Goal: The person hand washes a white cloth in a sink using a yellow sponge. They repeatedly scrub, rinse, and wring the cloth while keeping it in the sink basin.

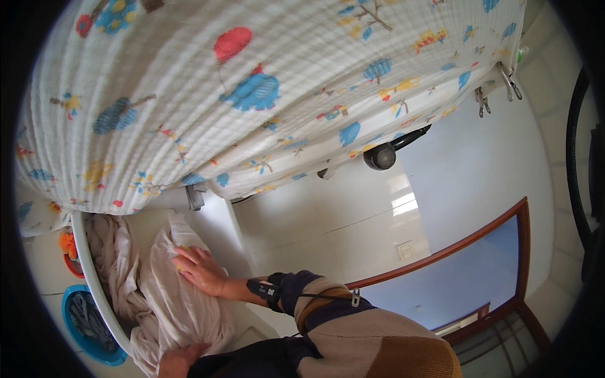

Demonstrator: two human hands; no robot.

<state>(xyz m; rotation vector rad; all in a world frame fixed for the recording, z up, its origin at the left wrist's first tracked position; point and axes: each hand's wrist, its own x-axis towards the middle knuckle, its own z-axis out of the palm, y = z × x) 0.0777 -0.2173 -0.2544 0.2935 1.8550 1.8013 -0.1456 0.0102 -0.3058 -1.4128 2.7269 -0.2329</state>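
A pale pinkish-white cloth (183,315), large and bunched, lies over a white laundry sink (101,296). My right hand (200,271) rests on it with bent fingers, and a small yellowish piece shows under the fingertips, mostly hidden. My left hand (179,360), at the lower edge, grips the near end of the cloth; its fingers are partly covered by folds. More of the wrinkled cloth fills the far left side of the sink.
A printed blanket (252,138) hangs low overhead, with metal clips (482,101) at its right end. To the left stand a blue basin (75,327) of dark cloth and a red basin (74,266) with something orange. A brown-framed doorway (441,271) opens at right.
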